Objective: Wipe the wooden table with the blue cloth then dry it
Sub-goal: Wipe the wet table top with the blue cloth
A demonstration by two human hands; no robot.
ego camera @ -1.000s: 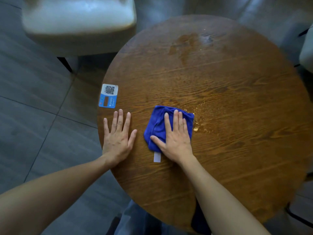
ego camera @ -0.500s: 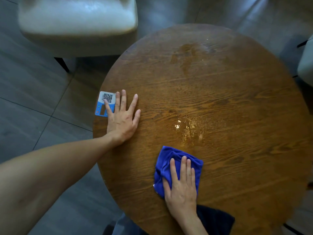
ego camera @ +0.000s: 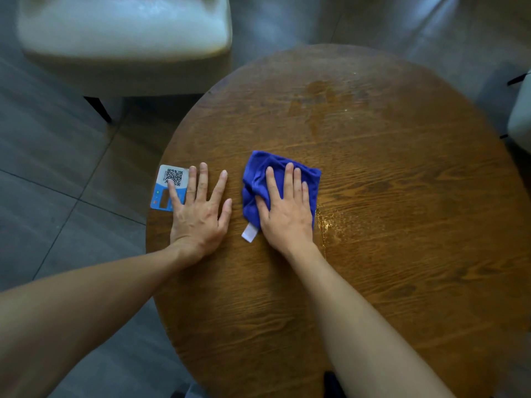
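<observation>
A round wooden table (ego camera: 402, 254) fills the view. On its left half lies a crumpled blue cloth (ego camera: 258, 179) with a white tag at its near corner. My right hand (ego camera: 287, 208) lies flat on the cloth, fingers spread, pressing it onto the wood. My left hand (ego camera: 198, 214) rests flat on the bare wood just left of the cloth, fingers apart, with its outer fingers over a card. A wet shiny patch (ego camera: 327, 225) glistens right of my right wrist, and a darker damp stain (ego camera: 319, 101) shows near the far edge.
A blue and white QR code card (ego camera: 168, 186) sits at the table's left edge, partly under my left fingers. A pale cushioned chair (ego camera: 123, 38) stands beyond the table at the upper left, another pale seat (ego camera: 521, 116) at the right edge. Grey floor tiles surround the table.
My right hand has pushed the cloth away from the near edge, up and to the left, beside my left hand. My left hand stays by the card.
</observation>
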